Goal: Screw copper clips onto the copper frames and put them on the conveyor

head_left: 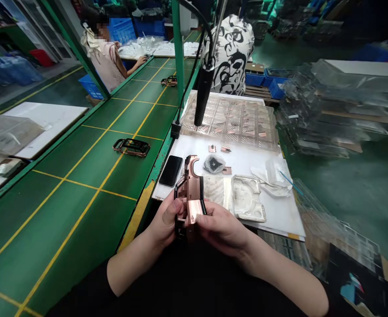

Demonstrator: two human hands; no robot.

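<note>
A copper-coloured model car body shell with black trim is held upright on its end, close to my body. My left hand is closed around its left side, the thumb pressing near the window openings. My right hand grips the lower right side, thumb on the copper panel. Beyond the shell on the white table lie small copper-coloured parts and a round clear bag with dark pieces in it. A white moulded fixture rests to the right of my hands.
A black phone lies at the table's left edge. Behind it hangs a black power screwdriver. A clear compartment tray holds small parts. On the green conveyor sits another car shell. Two people work farther back; stacked trays stand right.
</note>
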